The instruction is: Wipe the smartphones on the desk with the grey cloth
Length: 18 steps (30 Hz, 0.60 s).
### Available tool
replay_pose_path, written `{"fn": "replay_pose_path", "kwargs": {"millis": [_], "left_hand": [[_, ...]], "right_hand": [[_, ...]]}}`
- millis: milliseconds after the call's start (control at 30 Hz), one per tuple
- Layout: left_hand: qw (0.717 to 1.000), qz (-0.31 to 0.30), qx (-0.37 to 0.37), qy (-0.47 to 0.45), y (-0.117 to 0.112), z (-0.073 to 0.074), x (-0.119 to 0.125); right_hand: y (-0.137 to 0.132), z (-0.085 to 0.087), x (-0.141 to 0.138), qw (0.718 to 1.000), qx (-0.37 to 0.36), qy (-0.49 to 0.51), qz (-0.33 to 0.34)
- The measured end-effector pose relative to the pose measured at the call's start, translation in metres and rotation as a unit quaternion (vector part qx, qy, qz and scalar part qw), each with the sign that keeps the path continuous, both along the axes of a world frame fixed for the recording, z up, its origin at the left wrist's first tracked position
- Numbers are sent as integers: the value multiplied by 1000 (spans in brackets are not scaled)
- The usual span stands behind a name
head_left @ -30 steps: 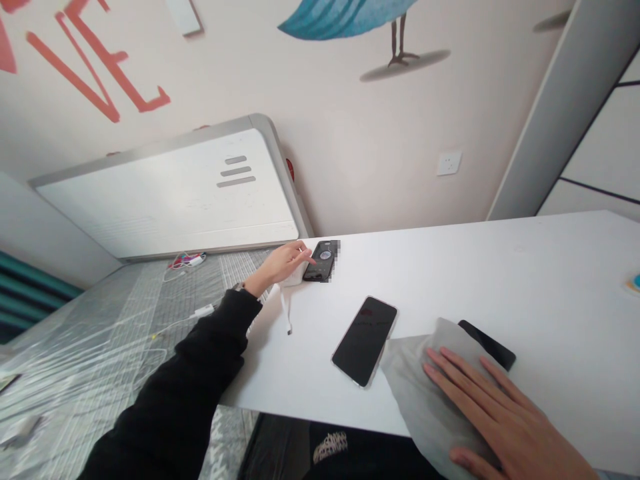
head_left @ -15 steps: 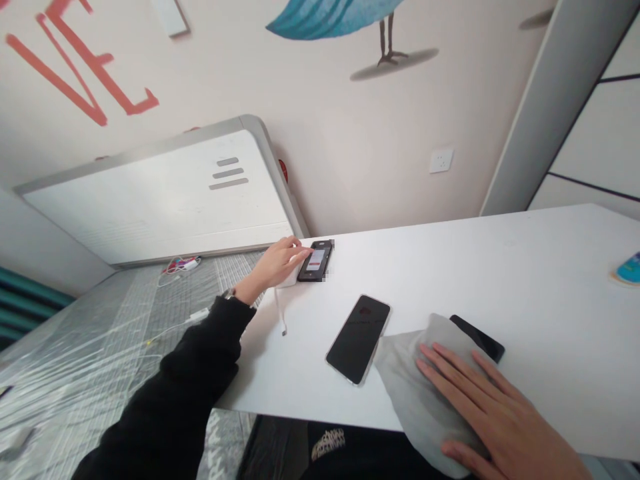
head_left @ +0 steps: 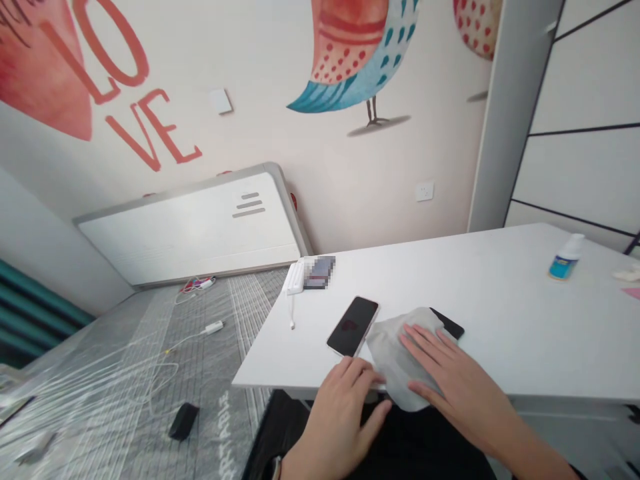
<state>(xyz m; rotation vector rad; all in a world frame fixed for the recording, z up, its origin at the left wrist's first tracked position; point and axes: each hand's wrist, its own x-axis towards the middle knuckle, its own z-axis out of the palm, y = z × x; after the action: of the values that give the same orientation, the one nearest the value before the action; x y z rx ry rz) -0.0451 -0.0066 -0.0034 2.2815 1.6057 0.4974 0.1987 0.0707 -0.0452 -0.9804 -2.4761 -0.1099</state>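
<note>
My right hand (head_left: 443,363) lies flat with outstretched fingers on a grey cloth (head_left: 397,363) at the table's front edge. One end of a dark phone (head_left: 451,325) sticks out from beyond the cloth; the rest of it is covered. By the cloth's left side, at the table edge, is my left hand (head_left: 345,413), thumb apart from loosely bent fingers and nothing seen in it. Just beyond that hand rests a black-screened phone (head_left: 353,325) in a clear case.
At the table's (head_left: 495,280) far left corner are a white power strip (head_left: 295,277) with a short cable and a partly blurred phone (head_left: 320,272). A white and blue bottle (head_left: 565,259) stands at the right. A plastic-covered bed (head_left: 200,360) borders the table's left.
My left hand has come back from the phone in the far corner to the cloth's left side. My right hand stays on the cloth. The view has tilted up.
</note>
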Motion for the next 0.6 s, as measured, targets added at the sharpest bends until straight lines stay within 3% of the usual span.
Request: {"fn": "replay_pose_path", "kwargs": {"millis": [267, 400, 600], "left_hand": [[995, 27, 99, -3, -6, -24, 21], [992, 37, 117, 5, 3, -28, 31], [993, 31, 113, -18, 24, -23, 50]], "right_hand": [[2, -12, -6, 998, 46, 24, -37], [5, -14, -6, 997, 30, 46, -45], [3, -4, -5, 999, -22, 27, -19]]}}
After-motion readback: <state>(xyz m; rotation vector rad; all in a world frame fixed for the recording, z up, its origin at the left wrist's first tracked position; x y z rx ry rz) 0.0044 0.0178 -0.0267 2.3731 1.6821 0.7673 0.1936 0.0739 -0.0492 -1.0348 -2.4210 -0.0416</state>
